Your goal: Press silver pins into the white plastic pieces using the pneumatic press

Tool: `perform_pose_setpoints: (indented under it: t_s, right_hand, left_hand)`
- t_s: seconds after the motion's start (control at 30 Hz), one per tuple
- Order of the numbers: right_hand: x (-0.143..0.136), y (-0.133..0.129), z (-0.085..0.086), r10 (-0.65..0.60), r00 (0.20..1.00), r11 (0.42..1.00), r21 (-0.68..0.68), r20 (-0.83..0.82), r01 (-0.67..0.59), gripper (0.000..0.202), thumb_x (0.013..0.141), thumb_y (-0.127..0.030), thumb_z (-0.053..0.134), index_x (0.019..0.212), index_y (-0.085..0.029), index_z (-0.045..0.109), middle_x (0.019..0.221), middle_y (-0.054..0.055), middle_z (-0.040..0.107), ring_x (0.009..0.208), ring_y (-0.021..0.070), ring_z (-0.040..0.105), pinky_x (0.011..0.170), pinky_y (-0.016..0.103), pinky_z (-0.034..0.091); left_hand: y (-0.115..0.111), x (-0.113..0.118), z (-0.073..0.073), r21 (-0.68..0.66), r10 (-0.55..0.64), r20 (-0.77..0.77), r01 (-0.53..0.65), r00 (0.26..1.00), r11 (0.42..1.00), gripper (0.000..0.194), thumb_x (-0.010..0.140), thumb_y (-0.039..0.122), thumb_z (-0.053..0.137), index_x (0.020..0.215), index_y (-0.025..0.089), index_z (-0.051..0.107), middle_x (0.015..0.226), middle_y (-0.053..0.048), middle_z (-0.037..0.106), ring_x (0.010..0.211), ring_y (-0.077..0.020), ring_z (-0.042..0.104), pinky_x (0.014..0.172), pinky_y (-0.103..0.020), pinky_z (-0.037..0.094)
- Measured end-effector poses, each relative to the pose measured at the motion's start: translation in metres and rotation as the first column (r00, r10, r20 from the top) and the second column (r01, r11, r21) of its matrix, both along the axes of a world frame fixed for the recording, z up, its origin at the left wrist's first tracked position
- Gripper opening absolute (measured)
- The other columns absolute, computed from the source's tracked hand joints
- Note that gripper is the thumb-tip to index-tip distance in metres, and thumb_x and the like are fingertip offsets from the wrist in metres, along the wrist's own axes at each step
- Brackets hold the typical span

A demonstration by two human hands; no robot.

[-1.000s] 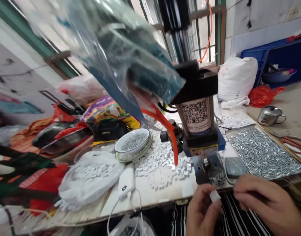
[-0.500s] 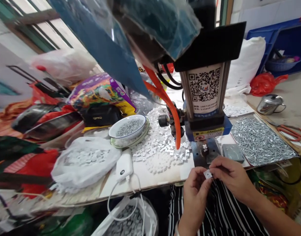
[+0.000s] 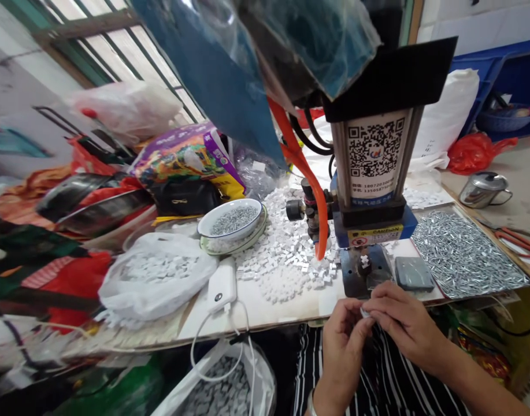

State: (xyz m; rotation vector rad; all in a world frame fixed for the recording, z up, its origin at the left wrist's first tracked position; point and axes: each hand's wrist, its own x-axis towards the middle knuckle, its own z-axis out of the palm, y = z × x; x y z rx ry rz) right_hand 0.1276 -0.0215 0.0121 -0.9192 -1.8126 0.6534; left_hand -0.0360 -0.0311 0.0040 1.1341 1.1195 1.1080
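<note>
Just in front of the table edge, my left hand (image 3: pixel 343 344) pinches a small white plastic piece (image 3: pixel 364 313) between thumb and fingers. My right hand (image 3: pixel 401 323) is closed at the same piece, its fingertips covering most of it; whether it also holds a metal pin I cannot see. Beyond my fingers stands a blue and black pneumatic press (image 3: pixel 373 225), with a small white piece (image 3: pixel 364 262) at its dark base. A grey block (image 3: pixel 414 274) lies right of the base.
Loose white pieces (image 3: pixel 282 254) cover the table left of the press. A tray of metal pins (image 3: pixel 468 254) lies right. A bowl of pins (image 3: pixel 230 219), a power bank (image 3: pixel 222 284), scissors (image 3: pixel 516 237) and a metal cup (image 3: pixel 484 189) stand around. An orange hose (image 3: pixel 314 190) hangs beside the press.
My right fingers have moved over the white piece, hiding most of its face that showed before. The view has shifted slightly, so the surroundings sit a little further right.
</note>
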Motion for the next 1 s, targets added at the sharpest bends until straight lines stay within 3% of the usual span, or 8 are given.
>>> perform_pose_setpoints:
  t_s: [0.17, 0.4, 0.5, 0.67, 0.87, 0.93, 1.0]
  right_hand:
    - [-0.001, -0.003, -0.014, 0.009, 0.997, 0.999, 0.035, 0.080, -0.012, 0.033, 0.100, -0.017, 0.049, 0.128, -0.027, 0.063, 0.112, 0.009, 0.065, 0.105, 0.0216, 0.064, 0.091, 0.037, 0.057]
    - [-0.002, -0.002, -0.024, -0.049, 0.974, 0.995, 0.098, 0.221, 0.027, 0.044, 0.099, -0.012, 0.046, 0.141, -0.024, 0.052, 0.117, 0.011, 0.068, 0.109, 0.0250, 0.063, 0.098, 0.048, 0.054]
    - [-0.002, -0.004, -0.022, -0.034, 0.966, 0.992, 0.122, 0.256, 0.003, 0.045, 0.097, -0.008, 0.045, 0.139, -0.023, 0.053, 0.113, 0.010, 0.069, 0.103, 0.0233, 0.064, 0.096, 0.046, 0.055]
    - [-0.006, -0.007, -0.021, -0.041, 0.963, 0.986, 0.168, 0.267, -0.004, 0.031, 0.098, -0.007, 0.045, 0.121, -0.020, 0.061, 0.107, 0.010, 0.069, 0.096, 0.0216, 0.064, 0.093, 0.041, 0.057]
    - [0.000, -0.001, -0.024, -0.060, 0.967, 0.991, 0.134, 0.249, 0.027, 0.029, 0.100, -0.011, 0.042, 0.117, -0.020, 0.063, 0.104, 0.011, 0.067, 0.097, 0.0226, 0.064, 0.085, 0.038, 0.059]
    - [0.007, 0.006, -0.021, -0.116, 0.971, 0.988, 0.126, 0.210, 0.091, 0.029, 0.100, -0.012, 0.044, 0.117, -0.021, 0.065, 0.106, 0.011, 0.067, 0.099, 0.0225, 0.065, 0.086, 0.038, 0.059]
    - [0.015, 0.017, -0.015, -0.177, 0.974, 0.982, 0.089, 0.142, 0.165, 0.024, 0.100, -0.016, 0.048, 0.113, -0.022, 0.067, 0.105, 0.010, 0.067, 0.099, 0.0222, 0.066, 0.086, 0.037, 0.058]
  left_hand:
    - [0.000, 0.000, 0.000, -0.061, 0.046, 0.095, -0.040, 0.994, 0.997, 0.026, 0.083, 0.038, 0.074, 0.094, 0.018, 0.063, 0.080, -0.001, 0.063, 0.068, -0.0131, 0.057, 0.065, -0.024, 0.049]
    - [0.006, 0.002, -0.001, -0.175, -0.088, 0.166, 0.117, 0.982, 0.978, 0.033, 0.088, 0.046, 0.068, 0.098, 0.015, 0.063, 0.065, 0.002, 0.059, 0.058, -0.0109, 0.054, 0.060, -0.022, 0.042]
    - [0.007, 0.002, -0.005, -0.205, -0.112, 0.180, 0.149, 0.977, 0.967, 0.032, 0.085, 0.045, 0.072, 0.092, 0.015, 0.062, 0.063, 0.003, 0.058, 0.057, -0.0100, 0.052, 0.058, -0.022, 0.040]
    - [0.007, 0.007, -0.014, -0.249, -0.047, 0.182, 0.092, 0.982, 0.964, 0.032, 0.079, 0.043, 0.076, 0.080, 0.017, 0.057, 0.059, 0.007, 0.050, 0.050, -0.0069, 0.042, 0.052, -0.020, 0.034]
    - [0.015, 0.011, -0.011, -0.207, -0.087, 0.159, 0.119, 0.983, 0.971, 0.032, 0.084, 0.046, 0.071, 0.088, 0.017, 0.058, 0.063, 0.005, 0.053, 0.054, -0.0086, 0.046, 0.055, -0.021, 0.037]
    - [0.022, 0.010, -0.005, -0.157, -0.119, 0.121, 0.138, 0.985, 0.978, 0.032, 0.086, 0.047, 0.068, 0.097, 0.018, 0.059, 0.068, 0.004, 0.056, 0.057, -0.0105, 0.050, 0.058, -0.023, 0.039]
    - [0.032, 0.009, 0.002, -0.066, -0.072, 0.036, 0.075, 0.997, 0.995, 0.031, 0.089, 0.046, 0.065, 0.105, 0.019, 0.060, 0.073, 0.003, 0.058, 0.062, -0.0124, 0.052, 0.062, -0.025, 0.042]
